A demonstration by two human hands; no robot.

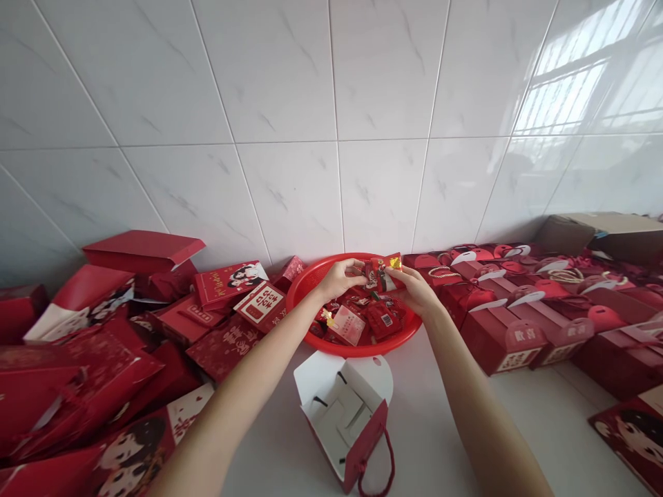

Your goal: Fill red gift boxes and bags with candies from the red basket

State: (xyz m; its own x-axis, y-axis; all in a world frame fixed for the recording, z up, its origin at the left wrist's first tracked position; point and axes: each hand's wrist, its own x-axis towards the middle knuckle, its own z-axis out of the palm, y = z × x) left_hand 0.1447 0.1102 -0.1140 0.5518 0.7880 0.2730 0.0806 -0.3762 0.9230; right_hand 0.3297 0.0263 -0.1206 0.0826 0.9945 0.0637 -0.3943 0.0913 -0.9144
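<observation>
Red sweet packets (380, 273) are pinched between both hands, just above a round red plastic basket (305, 293) standing against a white marble-effect tile wall (290, 83). The left hand (339, 280) holds them from the left, its fingers (357, 266) curled together on the bundle. The right hand (413, 288) closes in from the other side, its fingers (392, 275) pressed together on the packets beside a small gold-wrapped sweet (395, 263). More red packets (383, 321) and a pink packet (346, 325) lie heaped in the basket below the hands. At six o'clock from the basket, an open red gift box (344, 414) with a white lining and a red rope handle (376, 469) stands on the pale tabletop (440, 442), between the forearms. At three o'clock, rows of assembled red gift boxes (500, 338) with rounded tabs and cord handles stand close together, almost touching the basket. At nine o'clock, a jumbled pile of red printed boxes and cards (124, 366), some showing a cartoon couple, lies just beside it. A brown cardboard carton (606, 235) sits at two o'clock, well apart, behind the rows.
</observation>
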